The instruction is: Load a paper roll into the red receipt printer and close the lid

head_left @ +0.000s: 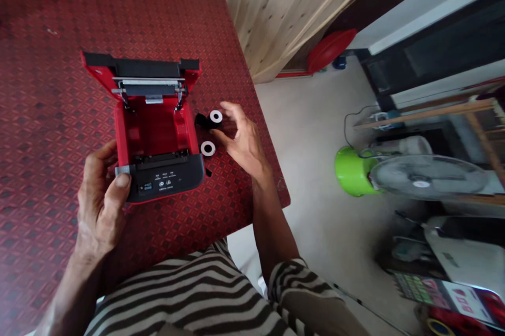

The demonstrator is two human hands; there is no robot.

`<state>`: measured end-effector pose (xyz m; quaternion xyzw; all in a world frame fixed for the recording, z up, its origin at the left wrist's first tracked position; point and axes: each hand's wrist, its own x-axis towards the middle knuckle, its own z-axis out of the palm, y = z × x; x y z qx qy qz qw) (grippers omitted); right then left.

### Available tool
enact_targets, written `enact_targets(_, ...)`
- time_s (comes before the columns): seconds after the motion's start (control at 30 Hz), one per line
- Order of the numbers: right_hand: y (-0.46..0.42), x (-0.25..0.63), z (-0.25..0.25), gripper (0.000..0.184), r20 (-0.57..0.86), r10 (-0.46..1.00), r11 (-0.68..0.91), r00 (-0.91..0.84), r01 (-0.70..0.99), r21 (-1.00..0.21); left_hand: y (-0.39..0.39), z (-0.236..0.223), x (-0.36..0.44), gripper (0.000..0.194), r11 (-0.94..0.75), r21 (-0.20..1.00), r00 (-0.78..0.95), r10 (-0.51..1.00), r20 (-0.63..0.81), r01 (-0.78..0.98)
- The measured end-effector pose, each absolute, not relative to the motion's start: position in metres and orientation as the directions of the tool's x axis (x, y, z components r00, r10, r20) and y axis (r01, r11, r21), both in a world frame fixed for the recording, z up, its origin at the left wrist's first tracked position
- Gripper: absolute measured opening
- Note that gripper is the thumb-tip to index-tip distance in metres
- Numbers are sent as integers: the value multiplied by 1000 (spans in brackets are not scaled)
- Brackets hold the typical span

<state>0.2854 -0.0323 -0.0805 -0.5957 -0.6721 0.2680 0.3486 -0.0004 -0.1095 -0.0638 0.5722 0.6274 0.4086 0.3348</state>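
A red and black label printer [165, 178] stands on the table with its lid [148, 69] raised, so its red inner bay [153, 125] shows nothing in it. My left hand [101, 194] grips the printer's near left corner, thumb on top and fingers along its side. To the printer's right are two small black rolls with white ring-shaped ends, an upper roll [215, 116] and a lower roll [208, 149]. My right hand [242, 139] is beside the upper roll, thumb and fingers apart around it; whether they touch it is unclear.
The red patterned table [47, 115] ends at a right edge close to my right hand. A wooden plank wall [260, 4] borders its far side. On the floor to the right are a green bucket [351, 172], a fan [428, 177] and a white machine [469, 257].
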Motion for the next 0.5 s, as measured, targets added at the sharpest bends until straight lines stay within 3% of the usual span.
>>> enact_targets(0.07,-44,287,-73,56,206,979,153,11,630,-762,-110,-64,-1,62,7,898,-118,992,50,440)
enact_targets(0.2,-73,285,-55,22,207,975,108,83,637,-763,-110,-64,-1,61,-3,892,-115,992,61,452)
enact_targets(0.27,-83,282,-53,24,98,995,82,-8,620,-781,-110,-63,-1,61,-6,888,-115,991,66,459)
enact_targets(0.33,-86,276,-59,37,19,995,73,-99,579,-812,-110,-61,-1,61,-8,883,-117,991,71,469)
enact_targets(0.4,-84,270,-72,45,18,992,81,-125,520,-850,-110,-61,0,61,-12,883,-115,991,75,469)
enact_targets(0.5,-77,263,-89,39,43,995,81,-93,459,-885,-110,-60,1,60,-21,891,-101,992,74,454)
